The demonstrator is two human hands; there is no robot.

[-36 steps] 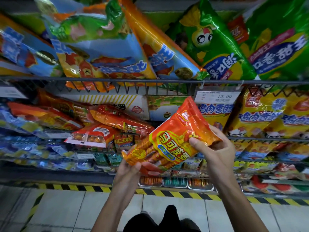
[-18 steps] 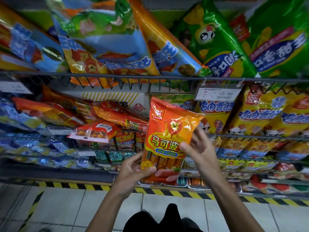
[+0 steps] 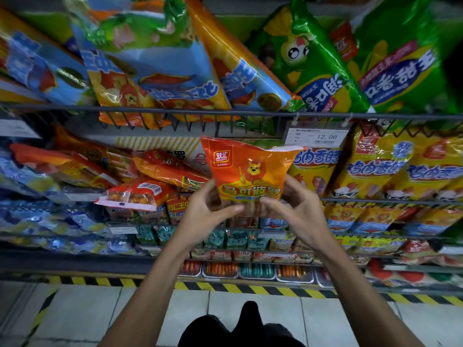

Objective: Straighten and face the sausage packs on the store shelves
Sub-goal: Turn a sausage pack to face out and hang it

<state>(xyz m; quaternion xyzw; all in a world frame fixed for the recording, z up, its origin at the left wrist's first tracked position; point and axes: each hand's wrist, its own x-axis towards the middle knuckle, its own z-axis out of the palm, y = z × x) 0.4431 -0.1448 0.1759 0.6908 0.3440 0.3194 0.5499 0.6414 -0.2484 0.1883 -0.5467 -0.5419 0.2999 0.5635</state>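
Observation:
An orange sausage pack (image 3: pixel 246 169) with a lion picture stands upright in front of the middle shelf, its front facing me. My left hand (image 3: pixel 208 214) grips its lower left side and my right hand (image 3: pixel 294 209) grips its lower right side, thumbs across the front. The pack's bottom is hidden behind my fingers. To its left, several orange and red sausage packs (image 3: pixel 160 171) lie tumbled at angles on the same shelf. Yellow packs (image 3: pixel 390 169) stand in rows to the right.
A wire shelf rail (image 3: pixel 175 112) runs above, with large blue, orange and green packs (image 3: pixel 325 61) leaning over it. A price tag (image 3: pixel 317 139) reading 12.00 hangs from the rail. Lower shelves hold small packs and trays (image 3: pixel 255 270). Black-yellow hazard tape (image 3: pixel 225 288) edges the floor.
The orange pack has turned from tilted to upright and risen toward the shelf. Both hands shifted to grip its lower sides.

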